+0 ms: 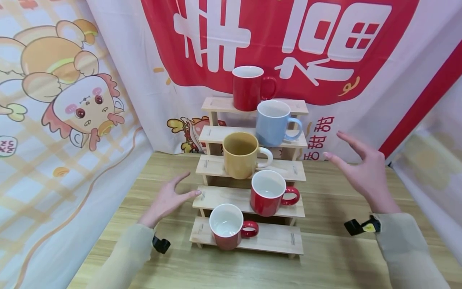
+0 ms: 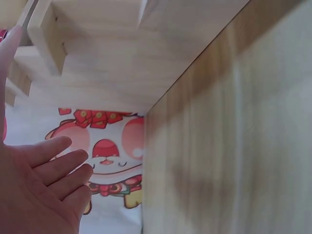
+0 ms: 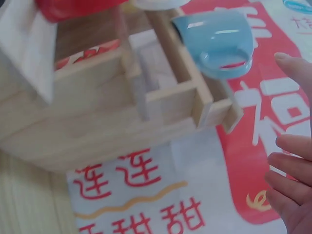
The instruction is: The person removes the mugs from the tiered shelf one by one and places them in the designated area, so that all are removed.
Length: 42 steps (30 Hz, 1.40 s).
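A stepped wooden rack (image 1: pixel 223 196) stands on the table with one mug on each tier. From the top come a red mug (image 1: pixel 247 90), a light blue mug (image 1: pixel 273 124), a yellow mug (image 1: pixel 238 160) with a white handle, a red mug with white inside (image 1: pixel 265 202), and another red mug (image 1: pixel 227 237) on the lowest tier. All handles point right. My left hand (image 1: pixel 169 198) is beside the rack's left side, fingers extended, thumb near a tier's end. My right hand (image 1: pixel 364 168) is held to the right of the rack, fingers spread, holding nothing.
A wood-grain table (image 1: pixel 325 257) lies under the rack. Behind it hangs a white cloth with a large red print (image 1: pixel 267 44). A cloth with a cartoon figure (image 1: pixel 86 104) covers the left side, and another pale cloth (image 1: pixel 429 156) hangs at the right.
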Tool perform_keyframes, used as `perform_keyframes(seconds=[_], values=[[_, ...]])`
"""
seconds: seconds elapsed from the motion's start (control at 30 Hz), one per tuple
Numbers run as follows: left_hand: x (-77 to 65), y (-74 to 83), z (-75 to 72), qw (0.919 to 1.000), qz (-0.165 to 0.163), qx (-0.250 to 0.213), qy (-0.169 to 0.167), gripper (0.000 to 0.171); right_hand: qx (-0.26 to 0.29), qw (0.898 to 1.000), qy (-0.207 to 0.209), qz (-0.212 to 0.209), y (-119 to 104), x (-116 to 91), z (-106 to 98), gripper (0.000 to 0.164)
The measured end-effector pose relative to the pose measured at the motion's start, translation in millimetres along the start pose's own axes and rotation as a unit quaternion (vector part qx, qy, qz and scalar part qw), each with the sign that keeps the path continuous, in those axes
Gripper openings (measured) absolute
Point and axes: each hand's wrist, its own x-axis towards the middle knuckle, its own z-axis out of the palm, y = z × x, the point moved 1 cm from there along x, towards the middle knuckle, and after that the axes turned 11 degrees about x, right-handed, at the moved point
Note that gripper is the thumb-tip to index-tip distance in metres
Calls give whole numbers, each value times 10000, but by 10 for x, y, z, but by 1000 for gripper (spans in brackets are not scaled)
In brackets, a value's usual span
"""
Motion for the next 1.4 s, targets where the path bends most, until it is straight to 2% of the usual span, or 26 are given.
perform_keyframes(seconds=[0.2, 0.4, 0.77, 1.03, 1.17, 1.4], values=[[-95, 18, 130, 9997, 57, -177, -159, 95, 131, 9998, -113, -68, -169, 69, 46, 64], [-133, 66, 201, 9992, 89, -398, -41, 82, 259, 9993, -211, -168, -325, 121, 107, 62], [-147, 182, 229, 9930, -172, -1154, 205, 73, 130, 9965, -262, -778, -601, 243, 189, 60], [-144, 185, 256, 9872, -325, -1557, 135, 69, 0, 9939, -352, -1049, -864, 418, 221, 62], [-148, 181, 261, 9854, -371, -1659, 128, 69, -143, 9939, -520, -963, -968, 514, 253, 65], [-168, 187, 276, 9831, -479, -1766, 115, 69, -59, 9958, -813, -422, -1116, 746, 314, 68]])
